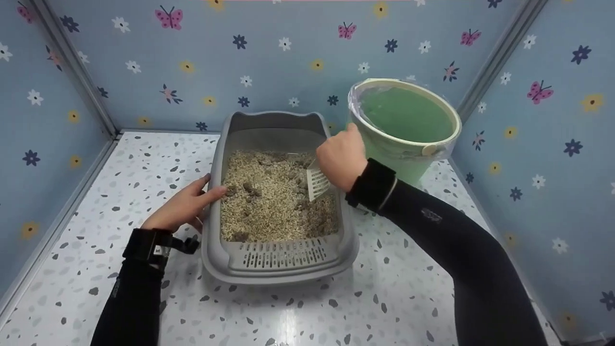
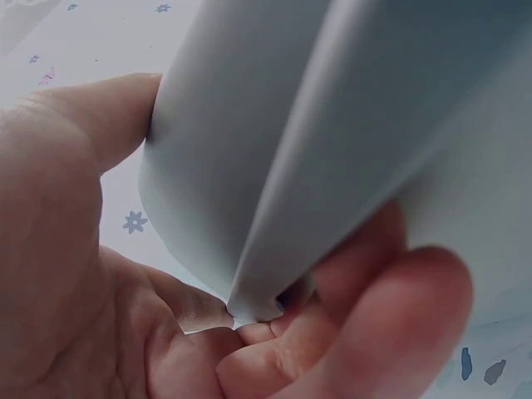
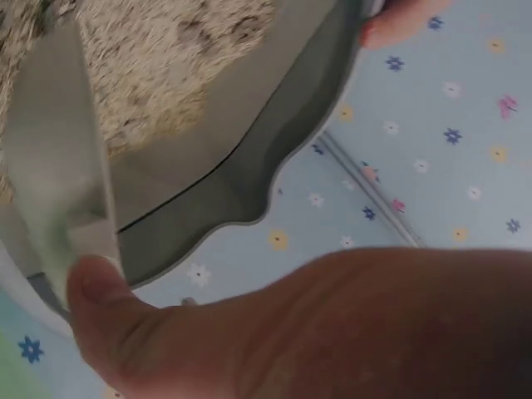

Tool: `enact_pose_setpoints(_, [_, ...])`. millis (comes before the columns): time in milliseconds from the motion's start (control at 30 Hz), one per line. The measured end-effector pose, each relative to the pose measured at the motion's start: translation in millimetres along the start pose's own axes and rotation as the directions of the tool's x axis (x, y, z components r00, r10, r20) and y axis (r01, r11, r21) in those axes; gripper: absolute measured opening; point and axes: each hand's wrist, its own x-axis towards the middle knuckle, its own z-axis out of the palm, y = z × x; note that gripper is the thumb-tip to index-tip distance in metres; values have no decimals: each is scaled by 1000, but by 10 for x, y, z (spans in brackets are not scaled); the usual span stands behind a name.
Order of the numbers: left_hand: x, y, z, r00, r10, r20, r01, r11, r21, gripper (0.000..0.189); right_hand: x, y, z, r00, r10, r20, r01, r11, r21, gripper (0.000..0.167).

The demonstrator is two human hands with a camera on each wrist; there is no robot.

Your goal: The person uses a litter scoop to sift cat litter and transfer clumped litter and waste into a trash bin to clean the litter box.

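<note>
A grey litter box [image 1: 288, 276] with litter [image 1: 269, 202] and darker clumps in it stands on the speckled surface. My left hand [image 1: 182, 204] holds its left side wall, thumb over the rim; in the left wrist view the fingers curl under the lip of the wall [image 2: 249, 125]. My right hand [image 1: 342, 158] grips a pale litter scoop [image 1: 317, 182] over the right part of the box, its slotted blade tilted down close to the litter. In the right wrist view the thumb presses on the scoop [image 3: 58, 150]; its handle is mostly hidden by the hand.
A green bin [image 1: 391, 156] with a cream rim and a clear plastic liner stands behind my right wrist, close to the box's right side. Blue panels [image 1: 288, 72] printed with flowers and butterflies enclose the speckled surface [image 1: 144, 168] at the back and both sides.
</note>
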Motion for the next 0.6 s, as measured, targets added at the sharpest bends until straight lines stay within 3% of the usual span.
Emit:
enact_pose_setpoints(100, [11,-3,2,1000,6,-1,-6,1000,-3,97,122,-77,0,993,-3,122,13,997,-76,46])
enact_pose_setpoints(200, [18,-7,7,1000,7,-2,-7,1000,-1,97,191,-152,30,982,-1,189,20,995,-102,49])
enact_pose_setpoints(467, [18,-9,1,1000,-7,-1,7,1000,6,100,284,-291,118,967,36,253,3,988,-152,50])
enact_pose_setpoints(600, [11,-16,-6,1000,-9,2,9,1000,-7,102,356,-321,165,970,-4,241,45,985,-164,52])
